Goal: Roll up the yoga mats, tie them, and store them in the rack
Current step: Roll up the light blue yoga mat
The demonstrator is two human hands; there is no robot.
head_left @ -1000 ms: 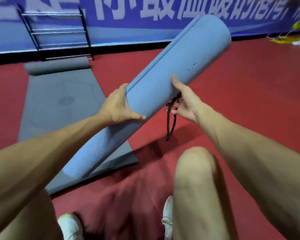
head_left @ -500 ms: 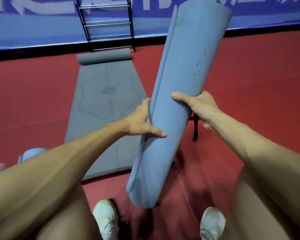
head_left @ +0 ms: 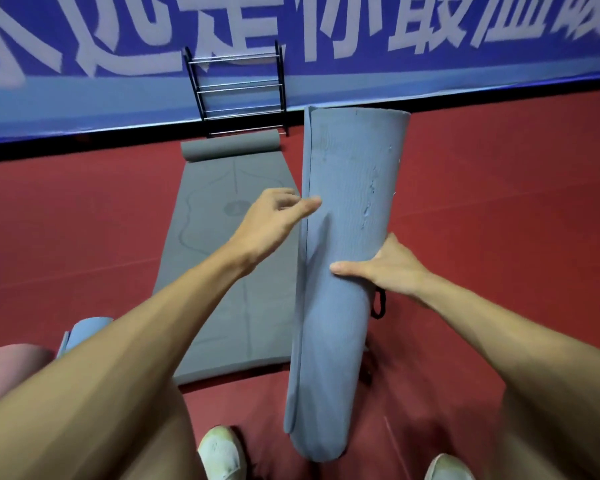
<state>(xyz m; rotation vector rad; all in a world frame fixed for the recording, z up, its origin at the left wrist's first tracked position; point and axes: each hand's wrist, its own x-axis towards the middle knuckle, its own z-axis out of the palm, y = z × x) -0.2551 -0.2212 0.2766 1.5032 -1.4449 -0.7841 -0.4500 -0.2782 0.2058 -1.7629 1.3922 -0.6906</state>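
A rolled blue yoga mat stands nearly upright in front of me, its lower end between my feet. My right hand grips it at mid-height, thumb across the front, fingers hidden behind. A black cord hangs just below that hand. My left hand is higher up at the roll's left seam, thumb touching the loose outer edge, fingers relaxed. A grey mat lies flat on the red floor, its far end partly rolled. The black metal rack stands against the blue banner wall.
At the lower left lie a pink rolled mat and a light blue rolled mat. My white shoes frame the mat's base. Red floor stretches to the right.
The blue roll swung from a slant to nearly upright. My left hand let go of its side and moved up to the seam. The view turned toward the rack.
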